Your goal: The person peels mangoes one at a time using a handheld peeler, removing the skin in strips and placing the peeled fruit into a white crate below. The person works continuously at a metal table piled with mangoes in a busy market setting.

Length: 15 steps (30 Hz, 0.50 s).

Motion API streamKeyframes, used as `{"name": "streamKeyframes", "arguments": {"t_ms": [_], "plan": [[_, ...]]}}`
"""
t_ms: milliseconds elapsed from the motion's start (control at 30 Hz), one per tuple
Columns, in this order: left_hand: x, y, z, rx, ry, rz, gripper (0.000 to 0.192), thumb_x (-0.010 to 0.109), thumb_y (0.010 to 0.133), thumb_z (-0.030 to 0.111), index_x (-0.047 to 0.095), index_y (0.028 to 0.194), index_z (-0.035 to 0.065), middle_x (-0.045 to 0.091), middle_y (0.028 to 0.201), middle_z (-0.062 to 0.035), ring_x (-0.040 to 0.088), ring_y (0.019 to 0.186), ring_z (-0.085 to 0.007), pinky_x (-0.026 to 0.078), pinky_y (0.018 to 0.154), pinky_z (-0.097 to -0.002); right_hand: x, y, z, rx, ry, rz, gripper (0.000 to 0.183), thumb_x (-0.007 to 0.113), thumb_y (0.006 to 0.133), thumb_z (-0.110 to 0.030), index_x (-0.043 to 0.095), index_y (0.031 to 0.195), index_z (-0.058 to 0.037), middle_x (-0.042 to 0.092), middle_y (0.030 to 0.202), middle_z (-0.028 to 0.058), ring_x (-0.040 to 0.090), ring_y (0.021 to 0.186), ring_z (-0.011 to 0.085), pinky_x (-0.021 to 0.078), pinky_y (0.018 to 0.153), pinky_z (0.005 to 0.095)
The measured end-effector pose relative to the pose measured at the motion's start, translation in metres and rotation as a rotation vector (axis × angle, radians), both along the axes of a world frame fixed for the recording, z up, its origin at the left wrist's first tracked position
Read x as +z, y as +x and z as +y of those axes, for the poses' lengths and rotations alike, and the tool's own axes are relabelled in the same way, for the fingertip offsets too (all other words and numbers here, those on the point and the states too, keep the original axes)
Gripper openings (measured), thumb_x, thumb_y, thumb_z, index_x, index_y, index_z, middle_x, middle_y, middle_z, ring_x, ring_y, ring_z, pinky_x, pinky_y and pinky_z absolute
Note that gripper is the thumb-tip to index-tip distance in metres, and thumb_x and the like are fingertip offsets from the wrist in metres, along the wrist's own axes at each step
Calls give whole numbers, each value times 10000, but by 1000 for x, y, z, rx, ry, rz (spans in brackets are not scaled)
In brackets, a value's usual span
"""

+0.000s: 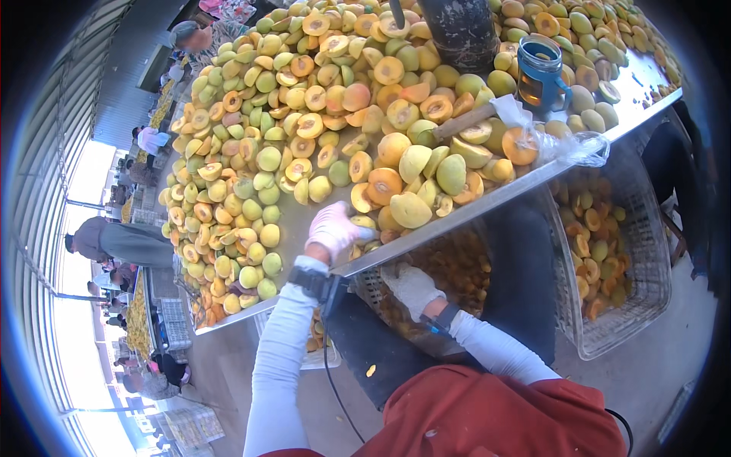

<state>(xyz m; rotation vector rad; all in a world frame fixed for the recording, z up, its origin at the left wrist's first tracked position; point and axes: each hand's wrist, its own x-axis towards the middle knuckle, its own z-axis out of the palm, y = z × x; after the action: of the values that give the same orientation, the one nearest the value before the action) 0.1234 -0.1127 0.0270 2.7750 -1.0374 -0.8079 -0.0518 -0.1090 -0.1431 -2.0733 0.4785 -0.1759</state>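
Observation:
My left hand point(333, 228), in a pale pinkish glove, rests on the metal table point(296, 221) at its near edge. Its fingers reach to a cut yellow fruit, apparently a peach or apricot half point(363, 221); whether it grips anything is unclear. Just below the table's rim is my right hand point(414, 285) in a white knitted glove, over a crate point(370, 284) of cut fruit between my legs. Its fingertips are partly hidden at the rim, and what it holds cannot be seen. Halved orange and yellow fruit point(384, 185) lies heaped beyond my left hand.
A blue-handled jar of amber liquid point(538, 74), a wooden handle point(464, 121) and a clear plastic bag point(571, 148) sit among fruit. A dark post point(460, 31) rises behind. Another fruit crate point(645, 308) stands right. People, including a standing person point(123, 243), are left.

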Motion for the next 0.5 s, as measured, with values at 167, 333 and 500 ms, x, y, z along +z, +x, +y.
{"name": "streamKeyframes", "arguments": {"t_ms": [167, 333, 500], "plan": [[2, 18, 101, 448, -1024, 745, 412, 693, 818, 155, 564, 1160, -36, 666, 1007, -112, 661, 881, -180, 544, 732, -275, 71, -17, 7, -38, 146, -64, 376, 456, 945, -390, 593, 929, -40, 646, 815, 219, 634, 764, 390, 491, 660, 486], [-2, 25, 125, 749, -1168, 514, 376, 677, 837, 154, 572, 1152, -25, 658, 1017, -105, 642, 887, -203, 522, 755, -290, 56, -14, 17, -79, -62, -58, 390, 525, 918, -416, 558, 856, -33, 638, 683, 197, 635, 650, 387, 490, 576, 479], [-14, 58, 117, 346, -490, 158, 522, 726, 803, 301, 577, 1182, -26, 658, 1028, -127, 633, 921, -203, 505, 794, -313, 10, -28, 25, -42, -261, -130, 409, 530, 912, -435, 561, 921, -27, 637, 660, 164, 642, 655, 364, 500, 588, 459]]}}
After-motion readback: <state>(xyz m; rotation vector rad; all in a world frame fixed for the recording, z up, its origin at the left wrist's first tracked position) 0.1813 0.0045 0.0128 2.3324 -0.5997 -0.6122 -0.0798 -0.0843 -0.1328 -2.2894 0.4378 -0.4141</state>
